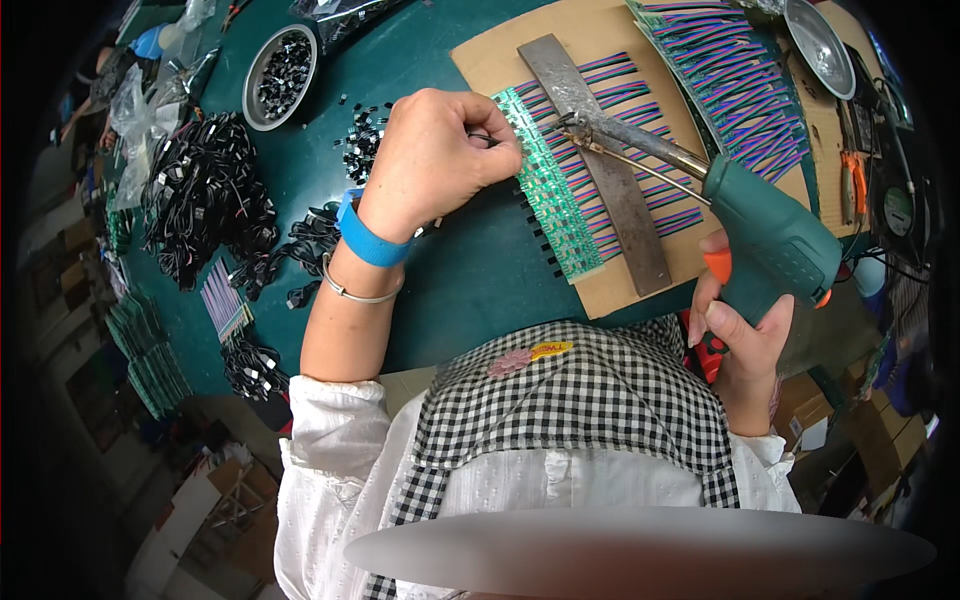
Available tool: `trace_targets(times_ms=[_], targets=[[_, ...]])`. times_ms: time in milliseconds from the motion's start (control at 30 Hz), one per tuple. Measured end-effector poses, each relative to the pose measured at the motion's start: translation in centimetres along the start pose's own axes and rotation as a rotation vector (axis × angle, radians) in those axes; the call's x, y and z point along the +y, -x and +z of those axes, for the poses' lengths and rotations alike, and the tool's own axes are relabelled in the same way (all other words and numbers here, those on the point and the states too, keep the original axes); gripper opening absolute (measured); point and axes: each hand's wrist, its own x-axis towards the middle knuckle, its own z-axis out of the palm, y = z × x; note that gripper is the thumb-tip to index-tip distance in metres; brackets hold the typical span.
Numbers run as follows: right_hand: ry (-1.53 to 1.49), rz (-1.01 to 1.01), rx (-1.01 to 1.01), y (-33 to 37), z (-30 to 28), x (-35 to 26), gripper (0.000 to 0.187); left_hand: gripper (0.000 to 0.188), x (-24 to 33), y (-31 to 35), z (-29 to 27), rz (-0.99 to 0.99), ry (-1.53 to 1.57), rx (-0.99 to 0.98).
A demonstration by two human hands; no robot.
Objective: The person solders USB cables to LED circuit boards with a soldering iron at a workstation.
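Observation:
My left hand point(440, 150) is closed, fingertips pinching a thin black wire point(485, 140) at the left edge of a green circuit board panel point(555, 190). My right hand point(745, 335) grips a green soldering gun point(775, 235) with an orange trigger. The gun's tip reaches over the board's upper part, close to my left fingertips. A heavy metal bar point(625, 215) lies across multicoloured ribbon wires point(680, 222) that run out from the board's right side. Small black connectors stick out along its left edge. Exactly what touches at the tip is too small to tell.
Board and bar rest on a cardboard sheet point(490, 55) over a green table. Left stand a metal bowl of black connectors point(283, 75) and a heap of black cables point(205, 200). Farther right lie another wired panel point(735, 90), a metal dish point(820, 50) and orange-handled pliers point(853, 185).

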Motion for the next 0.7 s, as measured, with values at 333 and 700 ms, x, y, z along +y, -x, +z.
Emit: trace_targets(times_ms=[333, 700], targets=[[-0.009, 0.014, -0.086, 0.7, -1.4, 0.5, 0.062, 0.010, 0.1, 0.6, 0.4, 0.022, -0.037, 0.061], [0.059, 0.042, -0.015, 0.8, 0.0, 0.3, 0.059, 0.010, 0.1, 2.1, 2.6, -0.041, 0.003, 0.273]])
